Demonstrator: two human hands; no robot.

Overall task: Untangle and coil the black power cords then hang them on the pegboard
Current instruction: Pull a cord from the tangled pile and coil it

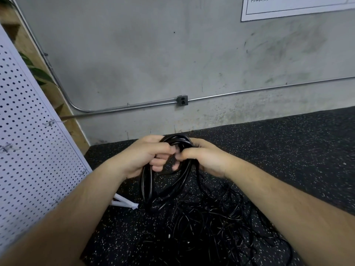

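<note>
My left hand (148,156) and right hand (203,158) both grip a coil (147,185) of black cord. Their fingers curl round its top, above the speckled floor (288,150). The loops hang toward a loose tangle (211,217) of cords on the floor. The pegboard (28,150) stands at my left. A wall sign (297,6) bears Chinese characters, cropped at the top.

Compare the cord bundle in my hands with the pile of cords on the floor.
The bundle hangs in gathered loops, gripped by the left hand and right hand; the pile lies tangled on the floor. The bundle is compact; the pile sprawls wide. Both are black cord.
</note>
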